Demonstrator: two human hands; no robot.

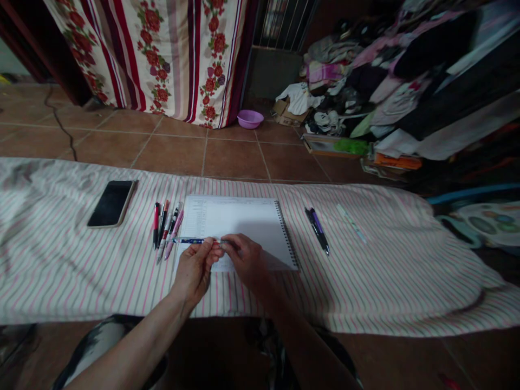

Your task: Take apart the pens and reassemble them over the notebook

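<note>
Over the spiral notebook (247,216), a slim pen (190,240) with a dark blue patterned barrel lies level between my two hands. My left hand (197,268) pinches it near its middle, thumb on top. At the pen's right end, the fingers of my right hand (247,257) are closed round it, hiding the tip. The notebook lies open to a mostly white page with a printed table at its left side, rings on the right. Just left of it, several pens (164,225) in red, black, white and pink lie side by side, partly under the held pen's far end.
A phone (111,203) lies at the left on the striped cloth (385,260). To the right are two dark pens (317,230) and a pale pen (350,221). Beyond are a floral curtain (174,59), a purple basin (249,118) and piled clothes (365,81).
</note>
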